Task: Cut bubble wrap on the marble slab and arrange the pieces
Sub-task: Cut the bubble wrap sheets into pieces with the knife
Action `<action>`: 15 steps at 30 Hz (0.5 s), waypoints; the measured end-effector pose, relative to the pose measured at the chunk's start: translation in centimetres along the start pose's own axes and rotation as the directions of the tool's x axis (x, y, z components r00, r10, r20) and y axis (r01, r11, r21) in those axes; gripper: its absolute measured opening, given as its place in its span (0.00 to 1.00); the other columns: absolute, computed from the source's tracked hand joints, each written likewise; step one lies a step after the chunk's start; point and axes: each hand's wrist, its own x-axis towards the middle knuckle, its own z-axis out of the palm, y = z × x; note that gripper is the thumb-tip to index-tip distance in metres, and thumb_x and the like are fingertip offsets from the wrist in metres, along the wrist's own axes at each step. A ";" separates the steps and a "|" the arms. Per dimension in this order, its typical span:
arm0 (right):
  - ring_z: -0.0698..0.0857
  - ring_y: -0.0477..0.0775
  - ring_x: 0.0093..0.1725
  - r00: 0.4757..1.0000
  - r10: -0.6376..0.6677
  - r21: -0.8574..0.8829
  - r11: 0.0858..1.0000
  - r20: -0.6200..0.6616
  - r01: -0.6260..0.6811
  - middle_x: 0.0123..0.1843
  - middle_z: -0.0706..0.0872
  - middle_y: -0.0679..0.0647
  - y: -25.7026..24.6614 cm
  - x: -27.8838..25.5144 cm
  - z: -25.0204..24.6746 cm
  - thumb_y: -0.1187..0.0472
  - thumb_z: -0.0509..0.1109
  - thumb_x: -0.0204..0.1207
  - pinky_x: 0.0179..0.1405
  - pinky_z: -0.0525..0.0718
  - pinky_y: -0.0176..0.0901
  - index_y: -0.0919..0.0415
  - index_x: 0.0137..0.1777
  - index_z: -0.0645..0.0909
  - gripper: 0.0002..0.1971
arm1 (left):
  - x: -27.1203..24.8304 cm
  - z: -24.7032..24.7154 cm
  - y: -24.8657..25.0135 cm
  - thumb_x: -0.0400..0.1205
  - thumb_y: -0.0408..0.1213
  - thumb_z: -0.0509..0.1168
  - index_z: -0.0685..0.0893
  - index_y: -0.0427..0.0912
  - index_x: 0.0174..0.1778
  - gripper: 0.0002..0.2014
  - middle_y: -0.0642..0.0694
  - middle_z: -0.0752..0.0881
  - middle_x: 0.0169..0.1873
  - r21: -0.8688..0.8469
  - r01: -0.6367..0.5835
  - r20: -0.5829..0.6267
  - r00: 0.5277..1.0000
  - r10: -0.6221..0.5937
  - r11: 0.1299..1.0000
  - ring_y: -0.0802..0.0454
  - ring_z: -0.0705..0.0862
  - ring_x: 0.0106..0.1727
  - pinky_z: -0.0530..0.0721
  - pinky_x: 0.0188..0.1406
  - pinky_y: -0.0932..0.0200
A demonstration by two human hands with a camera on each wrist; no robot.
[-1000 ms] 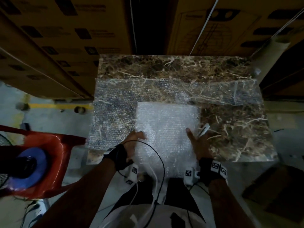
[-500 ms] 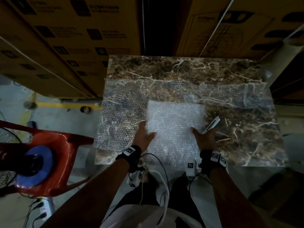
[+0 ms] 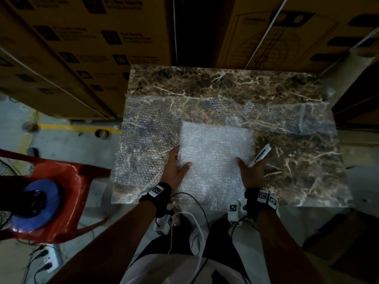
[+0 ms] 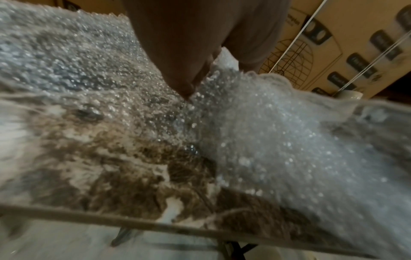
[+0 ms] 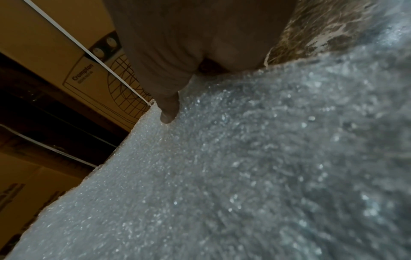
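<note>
Left hand [image 3: 176, 168] flat, fingers straight, on white bubble wrap stack [image 3: 215, 152] left edge; right hand [image 3: 250, 171] pins right edge, holding cutter [image 3: 260, 154]. Clear sheet [image 3: 147, 140] beyond.

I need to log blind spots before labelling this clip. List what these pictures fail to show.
- Head view: the right hand covers the lower part of the white utility knife, so its grip is unclear.
- Head view: layer count of the white square bubble wrap stack is too fine to tell.
- Left wrist view: the brown marble slab is blurred.
</note>
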 end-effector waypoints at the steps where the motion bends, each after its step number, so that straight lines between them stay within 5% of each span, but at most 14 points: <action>1: 0.73 0.67 0.76 1.000 -0.010 0.012 1.000 -0.006 0.010 0.79 0.71 0.65 0.1 0.0 -0.1 0.50 0.83 0.74 0.78 0.74 0.63 0.63 0.82 0.58 0.46 | -0.1 0.2 0.0 0.85 0.41 0.72 0.62 0.51 0.84 0.34 0.73 0.81 0.66 -0.008 -0.009 0.002 1.000 0.009 1.000 0.63 0.84 0.66 0.88 0.64 0.37; 6: 0.69 0.62 0.81 0.999 -0.026 0.078 0.997 -0.031 0.028 0.85 0.66 0.63 0.1 -0.4 -0.5 0.54 0.82 0.76 0.82 0.70 0.61 0.60 0.89 0.48 0.53 | -0.6 0.9 -0.2 0.85 0.38 0.72 0.61 0.55 0.83 0.35 0.50 0.81 0.73 -0.051 -0.033 -0.031 0.999 0.031 0.998 0.50 0.84 0.70 0.85 0.67 0.34; 10: 0.75 0.68 0.77 1.000 -0.003 -0.004 1.000 -0.019 0.003 0.80 0.72 0.65 0.4 0.2 -0.2 0.49 0.83 0.74 0.78 0.75 0.64 0.63 0.84 0.56 0.48 | -0.2 1.4 -0.1 0.84 0.38 0.73 0.59 0.56 0.84 0.37 0.51 0.80 0.75 0.005 -0.045 -0.094 0.995 0.045 0.999 0.53 0.84 0.71 0.86 0.68 0.38; 13: 0.75 0.71 0.77 1.000 -0.008 -0.146 0.989 0.021 0.011 0.81 0.72 0.69 0.2 0.7 0.1 0.48 0.80 0.77 0.76 0.76 0.62 0.69 0.83 0.56 0.47 | 0.5 1.7 -0.8 0.83 0.42 0.74 0.61 0.59 0.85 0.37 0.48 0.75 0.76 0.231 -0.094 -0.101 0.988 0.120 0.968 0.49 0.81 0.71 0.83 0.70 0.45; 15: 0.74 0.73 0.78 0.999 -0.031 -0.252 0.967 0.041 0.040 0.82 0.69 0.72 -0.1 0.7 0.3 0.46 0.77 0.79 0.75 0.76 0.64 0.72 0.83 0.55 0.46 | 0.6 1.7 -1.1 0.83 0.44 0.73 0.67 0.59 0.84 0.34 0.44 0.70 0.70 0.540 -0.093 -0.099 0.980 0.173 0.836 0.48 0.78 0.63 0.83 0.64 0.48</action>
